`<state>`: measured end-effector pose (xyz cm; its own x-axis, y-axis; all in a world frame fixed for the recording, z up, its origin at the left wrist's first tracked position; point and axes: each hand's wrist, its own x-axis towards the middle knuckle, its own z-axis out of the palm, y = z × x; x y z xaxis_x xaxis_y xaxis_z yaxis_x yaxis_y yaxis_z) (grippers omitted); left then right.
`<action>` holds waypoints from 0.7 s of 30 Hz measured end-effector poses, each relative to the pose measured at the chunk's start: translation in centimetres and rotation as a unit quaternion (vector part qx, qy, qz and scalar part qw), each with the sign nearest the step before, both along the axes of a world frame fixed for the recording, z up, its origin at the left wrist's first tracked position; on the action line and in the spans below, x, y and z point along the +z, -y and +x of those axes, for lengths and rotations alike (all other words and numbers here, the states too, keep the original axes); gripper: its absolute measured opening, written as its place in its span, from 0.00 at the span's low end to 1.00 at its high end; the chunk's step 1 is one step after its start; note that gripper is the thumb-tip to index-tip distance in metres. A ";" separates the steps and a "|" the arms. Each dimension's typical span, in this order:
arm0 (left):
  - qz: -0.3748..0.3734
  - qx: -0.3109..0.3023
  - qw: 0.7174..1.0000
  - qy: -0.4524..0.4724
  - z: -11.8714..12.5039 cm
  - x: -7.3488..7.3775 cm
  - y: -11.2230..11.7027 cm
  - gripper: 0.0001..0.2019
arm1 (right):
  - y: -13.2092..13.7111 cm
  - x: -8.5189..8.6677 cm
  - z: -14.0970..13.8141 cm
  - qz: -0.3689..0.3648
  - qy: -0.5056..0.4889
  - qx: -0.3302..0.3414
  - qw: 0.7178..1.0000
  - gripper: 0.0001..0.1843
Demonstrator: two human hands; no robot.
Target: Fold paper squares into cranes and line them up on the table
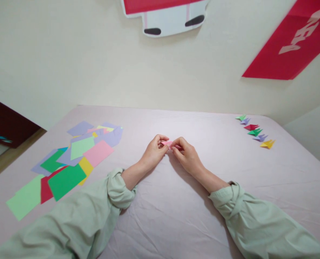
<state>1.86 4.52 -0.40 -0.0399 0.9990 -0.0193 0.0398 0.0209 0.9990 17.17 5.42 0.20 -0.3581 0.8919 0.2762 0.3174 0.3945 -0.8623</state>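
A small folded piece of pink paper [168, 144] is pinched between both of my hands at the middle of the table. My left hand [154, 152] grips its left end with curled fingers. Its right end is held by the fingertips of my right hand [186, 155], which are pressed together. Both hands rest low on the pale pink tablecloth [176, 208]. Pale green sleeves are rolled up on both forearms.
Several loose coloured paper sheets [68, 162] lie scattered at the left of the table. A row of several small folded paper shapes [255, 131] sits at the far right. A cream wall with red banners stands behind the table.
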 end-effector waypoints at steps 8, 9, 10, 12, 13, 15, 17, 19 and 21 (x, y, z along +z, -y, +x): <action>0.052 -0.006 0.998 -0.026 -0.2 -0.6 0.0 0.13 | -0.1 -0.1 0.1 -0.023 0.000 0.005 1.000 0.00; 0.058 -0.007 0.998 -0.031 -0.2 -0.6 0.0 0.13 | -0.1 -0.1 0.1 -0.024 0.000 0.006 1.000 0.01; 0.063 -0.007 0.997 -0.033 -0.2 -0.5 0.0 0.13 | -0.1 -0.2 0.1 -0.025 0.002 0.006 1.000 0.01; 0.067 -0.004 0.997 -0.025 -0.1 -0.5 0.0 0.14 | -0.1 -0.2 0.2 -0.022 0.009 0.006 1.000 0.01; 0.063 -0.003 0.998 -0.013 -0.1 -0.5 0.0 0.15 | -0.1 -0.2 0.2 -0.019 0.011 0.005 1.000 0.01; 0.044 0.003 0.999 0.017 -0.1 -0.4 0.0 0.17 | -0.1 -0.3 0.2 -0.015 0.010 0.001 1.000 0.01; 0.019 0.006 0.999 0.035 -0.1 -0.3 0.0 0.18 | -0.1 -0.3 0.3 -0.011 0.008 -0.003 1.000 0.02; 0.001 0.001 0.999 0.032 -0.1 -0.1 0.0 0.16 | 0.0 -0.3 0.3 -0.004 0.011 -0.005 1.000 0.02; -0.004 -0.006 1.000 0.024 -0.1 0.0 0.1 0.14 | 0.0 -0.2 0.3 0.002 0.016 -0.003 1.000 0.02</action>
<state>1.75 4.43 -0.42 -0.0276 0.9992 -0.0289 -0.0079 0.0287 0.9996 17.46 5.42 0.04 -0.3623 0.8929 0.2674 0.3473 0.3956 -0.8502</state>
